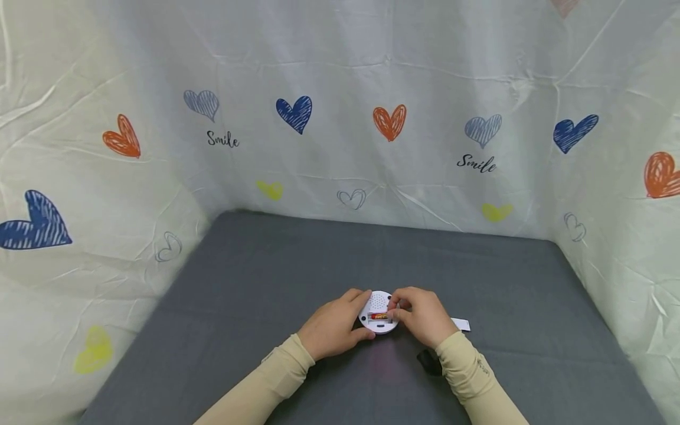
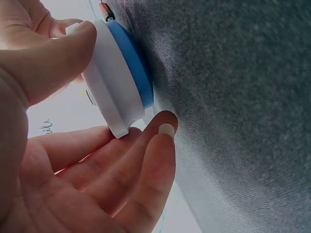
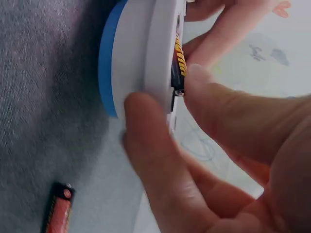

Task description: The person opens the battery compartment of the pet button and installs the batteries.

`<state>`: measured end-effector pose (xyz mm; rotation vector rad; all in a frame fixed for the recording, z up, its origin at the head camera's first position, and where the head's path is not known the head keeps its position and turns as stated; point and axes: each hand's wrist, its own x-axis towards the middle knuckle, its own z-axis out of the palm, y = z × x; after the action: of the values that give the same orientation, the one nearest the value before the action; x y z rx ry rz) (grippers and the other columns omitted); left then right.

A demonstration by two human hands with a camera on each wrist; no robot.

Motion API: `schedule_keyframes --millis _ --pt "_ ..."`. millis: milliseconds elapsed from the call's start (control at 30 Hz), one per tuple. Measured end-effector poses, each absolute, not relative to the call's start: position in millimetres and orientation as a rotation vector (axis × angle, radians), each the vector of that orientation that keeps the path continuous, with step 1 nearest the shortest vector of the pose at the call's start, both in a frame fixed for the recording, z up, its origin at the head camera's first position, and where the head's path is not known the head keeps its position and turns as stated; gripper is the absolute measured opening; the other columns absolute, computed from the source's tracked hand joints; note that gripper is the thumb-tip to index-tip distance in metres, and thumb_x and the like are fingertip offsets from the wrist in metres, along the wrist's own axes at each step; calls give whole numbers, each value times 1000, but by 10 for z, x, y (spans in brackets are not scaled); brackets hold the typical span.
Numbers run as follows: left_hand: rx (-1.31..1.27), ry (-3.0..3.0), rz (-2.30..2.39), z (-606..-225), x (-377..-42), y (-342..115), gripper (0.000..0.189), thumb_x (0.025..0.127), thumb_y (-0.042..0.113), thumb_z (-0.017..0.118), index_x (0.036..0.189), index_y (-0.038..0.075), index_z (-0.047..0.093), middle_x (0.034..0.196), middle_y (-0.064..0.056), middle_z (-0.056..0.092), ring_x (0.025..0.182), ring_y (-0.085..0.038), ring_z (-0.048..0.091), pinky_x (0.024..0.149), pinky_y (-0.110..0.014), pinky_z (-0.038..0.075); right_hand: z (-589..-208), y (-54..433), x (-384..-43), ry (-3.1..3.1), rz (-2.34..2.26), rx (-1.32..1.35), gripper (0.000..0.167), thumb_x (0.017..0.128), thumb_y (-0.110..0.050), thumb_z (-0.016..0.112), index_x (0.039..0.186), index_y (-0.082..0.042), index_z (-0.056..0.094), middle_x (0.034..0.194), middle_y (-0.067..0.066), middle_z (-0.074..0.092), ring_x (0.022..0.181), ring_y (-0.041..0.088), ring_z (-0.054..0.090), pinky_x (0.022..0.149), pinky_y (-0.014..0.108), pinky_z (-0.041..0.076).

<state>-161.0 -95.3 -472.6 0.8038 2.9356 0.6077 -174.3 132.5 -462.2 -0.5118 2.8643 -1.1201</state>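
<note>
A round device point(image 1: 379, 299), white with a blue base in the wrist views, lies with its open battery compartment up. Inside the compartment is a battery point(image 1: 379, 316) with a red and yellow label; in the right wrist view its near end point(image 3: 179, 91) stands slightly proud. My left hand point(image 1: 340, 324) holds the device's left rim between thumb and fingers. The right hand point(image 1: 422, 316) has a digit pressed to the battery, another finger point(image 3: 146, 116) beside the device's side wall. A second battery point(image 3: 59, 208) lies on the cloth, hidden from the head view.
To the right of my right hand a flat white piece point(image 1: 461, 324) lies on the grey cloth point(image 1: 297, 260). A black object point(image 1: 429, 362) shows by the right wrist. A white curtain point(image 1: 340, 147) printed with hearts stands around the back and sides.
</note>
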Motion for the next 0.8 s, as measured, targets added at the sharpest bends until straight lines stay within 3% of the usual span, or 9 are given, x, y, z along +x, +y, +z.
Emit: schedule_keyframes --millis 400,800 --pt "864 2918 642 -4741 -1609 -962 81 95 33 85 159 -3 49 151 -15 61 128 -26 69 105 -43 59 -4657 1275 -1756 2745 -1263 -313 12 91 -11 86 86 -17 77 82 -2 76 65 11 70 62 23 56" --pt "929 2918 677 -4728 -1594 -940 80 92 26 88 155 -9 52 146 -20 63 126 -28 69 105 -42 59 -4652 1213 -1701 2781 -1241 -260 24 86 -4 89 81 -15 68 74 -1 73 59 10 64 59 28 51"
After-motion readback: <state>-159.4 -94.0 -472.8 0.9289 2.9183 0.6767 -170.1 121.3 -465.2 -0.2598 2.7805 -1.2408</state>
